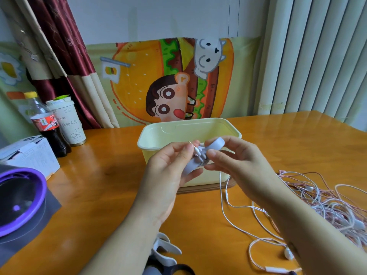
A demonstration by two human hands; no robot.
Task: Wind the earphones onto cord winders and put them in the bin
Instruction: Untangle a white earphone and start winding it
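The left grip [170, 165] pinches the seemingly light, bendy cord winder [191, 168] at its lower end, the right grip [234, 161] at its top; the thin, limp cord [221, 187] below them probably tangles easily.

Illegible handwriting on paper cup [67, 124], blurred print on bottle label [46, 122]

Glossy orange-brown table [99, 165] spreads under the grip, soft daylight gleaming off it. Straight beyond the grip, a cartoon burger cloth [139, 80] hangs on the white wall [149, 16]. Off to its far left, a maroon-and-cream curtain [75, 56]; far right, pale vertical slats [317, 56] running up out of view.
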